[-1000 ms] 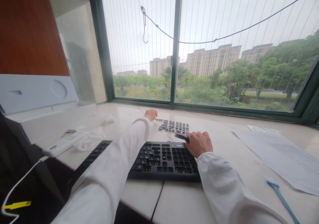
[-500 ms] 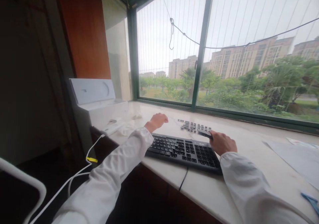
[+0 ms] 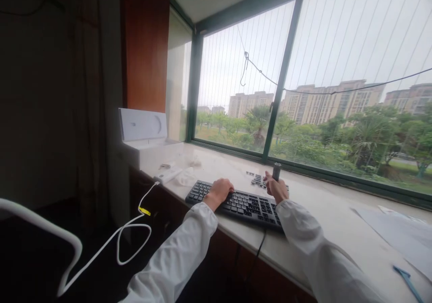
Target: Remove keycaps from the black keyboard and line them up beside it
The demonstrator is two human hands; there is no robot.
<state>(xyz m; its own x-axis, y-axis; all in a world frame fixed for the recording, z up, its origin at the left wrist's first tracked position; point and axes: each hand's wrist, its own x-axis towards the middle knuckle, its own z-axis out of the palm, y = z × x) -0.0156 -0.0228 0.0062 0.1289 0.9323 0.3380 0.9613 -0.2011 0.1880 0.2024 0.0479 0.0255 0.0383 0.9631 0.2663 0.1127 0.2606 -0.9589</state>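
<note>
A black keyboard [image 3: 241, 202] lies at the counter's front edge. Bare switch sockets show on its right part, while keys sit on its left part. Curled over its far edge is my left hand [image 3: 220, 191], fingers bent and partly hidden, apparently gripping it. My right hand [image 3: 277, 190] is closed around a dark stick-like tool [image 3: 276, 171] standing upright above the fist, with a paler top; its kind is unclear. Loose keycaps [image 3: 257, 180] lie in rows behind the keyboard, partly covered by my right hand.
An open white box [image 3: 151, 152] stands at the counter's left end. Near it lie a white power strip [image 3: 168, 175] and crumpled clear plastic [image 3: 187, 176]. White cable [image 3: 145, 197] hangs off the edge. Paper sheets [image 3: 394, 231] and a blue tool [image 3: 407, 280] are at right.
My left hand has come down from behind the keyboard onto its far edge. The tool in my right hand has swung from pointing left to upright. The view has shifted left and up.
</note>
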